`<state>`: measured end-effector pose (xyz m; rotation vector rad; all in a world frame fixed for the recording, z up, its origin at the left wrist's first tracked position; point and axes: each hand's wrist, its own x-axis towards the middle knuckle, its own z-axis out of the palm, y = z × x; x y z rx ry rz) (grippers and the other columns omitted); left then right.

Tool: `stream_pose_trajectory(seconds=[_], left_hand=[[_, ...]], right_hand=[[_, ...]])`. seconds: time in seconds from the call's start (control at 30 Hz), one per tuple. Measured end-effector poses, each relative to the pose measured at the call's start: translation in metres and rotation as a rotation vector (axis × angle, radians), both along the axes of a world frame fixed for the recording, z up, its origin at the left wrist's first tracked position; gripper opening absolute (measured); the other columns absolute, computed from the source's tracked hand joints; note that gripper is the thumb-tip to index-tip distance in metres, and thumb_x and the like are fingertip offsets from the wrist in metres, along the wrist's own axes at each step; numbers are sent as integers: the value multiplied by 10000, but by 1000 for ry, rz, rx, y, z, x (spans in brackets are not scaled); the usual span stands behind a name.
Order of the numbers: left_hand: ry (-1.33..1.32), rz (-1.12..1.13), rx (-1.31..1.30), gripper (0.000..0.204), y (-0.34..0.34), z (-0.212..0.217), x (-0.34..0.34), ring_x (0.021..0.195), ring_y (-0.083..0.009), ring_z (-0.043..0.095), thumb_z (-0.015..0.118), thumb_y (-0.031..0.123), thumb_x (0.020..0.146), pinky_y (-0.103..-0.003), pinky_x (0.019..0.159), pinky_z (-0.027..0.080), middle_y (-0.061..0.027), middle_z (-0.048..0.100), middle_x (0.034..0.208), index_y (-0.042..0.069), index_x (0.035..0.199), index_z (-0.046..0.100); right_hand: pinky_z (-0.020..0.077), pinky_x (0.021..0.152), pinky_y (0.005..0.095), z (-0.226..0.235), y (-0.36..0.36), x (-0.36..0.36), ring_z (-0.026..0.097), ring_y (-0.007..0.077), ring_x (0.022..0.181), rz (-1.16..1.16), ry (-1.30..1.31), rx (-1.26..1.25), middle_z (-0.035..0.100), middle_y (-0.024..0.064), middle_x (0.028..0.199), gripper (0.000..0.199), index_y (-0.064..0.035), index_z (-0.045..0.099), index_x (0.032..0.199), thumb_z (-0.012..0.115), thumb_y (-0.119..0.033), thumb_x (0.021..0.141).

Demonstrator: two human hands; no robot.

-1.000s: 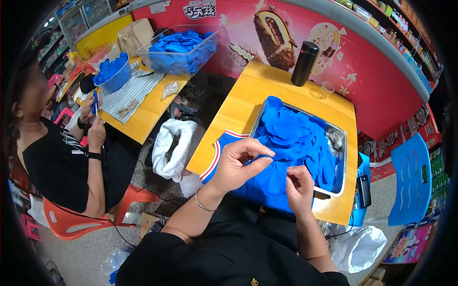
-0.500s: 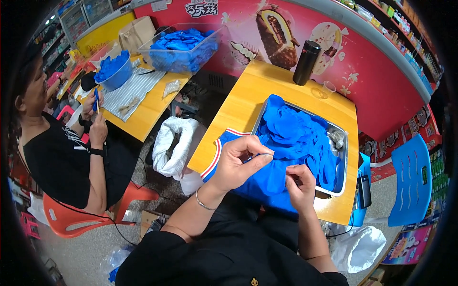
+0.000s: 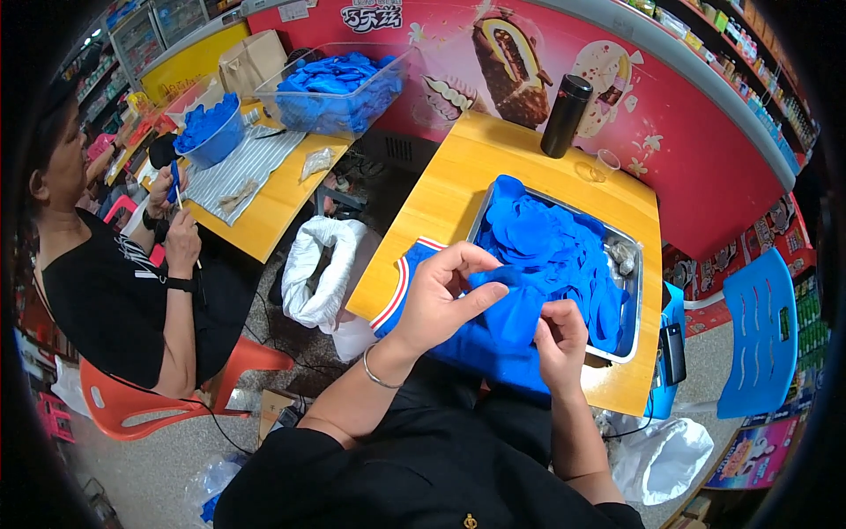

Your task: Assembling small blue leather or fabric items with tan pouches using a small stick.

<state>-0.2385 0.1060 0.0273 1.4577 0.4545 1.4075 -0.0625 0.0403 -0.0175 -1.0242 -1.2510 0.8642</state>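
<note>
Between my two hands hangs a thin piece of blue fabric (image 3: 509, 316). My left hand (image 3: 445, 295) has its thumb and forefinger closed at the upper left edge of it. On the other side my right hand (image 3: 561, 344) pinches the lower right edge, its other fingers curled in. Just beyond them a metal tray (image 3: 627, 339) holds a heap of blue fabric pieces (image 3: 538, 234), many with rounded edges. Under and beside my left hand lies blue cloth with red-and-white striped trim (image 3: 395, 295), at the near edge of the yellow table (image 3: 454, 189).
A black flask (image 3: 567, 116) and a clear cup (image 3: 605, 165) stand at the table's far side. Small greyish things (image 3: 622, 257) lie in the tray's right end. Left are a white sack (image 3: 322, 273) and a seated co-worker (image 3: 115, 291); a blue chair (image 3: 760, 335) stands right.
The fabric piece now shows stretched more openly between my hands. My right hand has moved slightly up and right. The co-worker's hands have shifted a little on a thin stick.
</note>
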Motion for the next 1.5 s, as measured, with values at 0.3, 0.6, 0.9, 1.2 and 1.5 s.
stream_pose_trajectory(seconds=[0.3,0.6,0.9,1.2,1.5], left_hand=[[-114,-77,-85,138,7,-7,-1,642,-32,447,682,69,793,-152,542,348,9,497,754,44,913,618],[-34,-75,29,108,5,-10,0,622,-44,436,680,33,779,-158,536,336,-6,516,745,23,886,666],[1,-179,-97,132,1,-12,3,592,-30,410,661,28,794,-164,505,292,4,514,729,-2,922,677],[80,-280,-101,107,1,-11,1,602,-31,430,647,33,805,-164,512,313,6,524,737,-10,900,673],[172,-241,-78,89,-3,-10,3,612,-39,452,645,49,809,-179,523,331,-2,532,717,-8,871,672]], right_hand=[[482,728,242,2,1,-1,614,132,820,29,-38,-10,634,100,878,111,15,552,932,580,33,825],[498,738,256,4,-1,-3,639,160,828,49,-123,-14,648,124,882,112,30,563,932,583,31,823],[459,637,224,-8,-2,-1,583,107,723,51,-118,-8,617,74,835,107,24,581,924,597,3,820],[447,619,229,4,-2,6,560,103,683,177,-95,-18,606,73,818,91,17,575,915,589,-22,834],[306,464,187,-2,0,3,416,44,537,557,371,-309,593,59,764,138,-53,509,938,546,-180,899]])
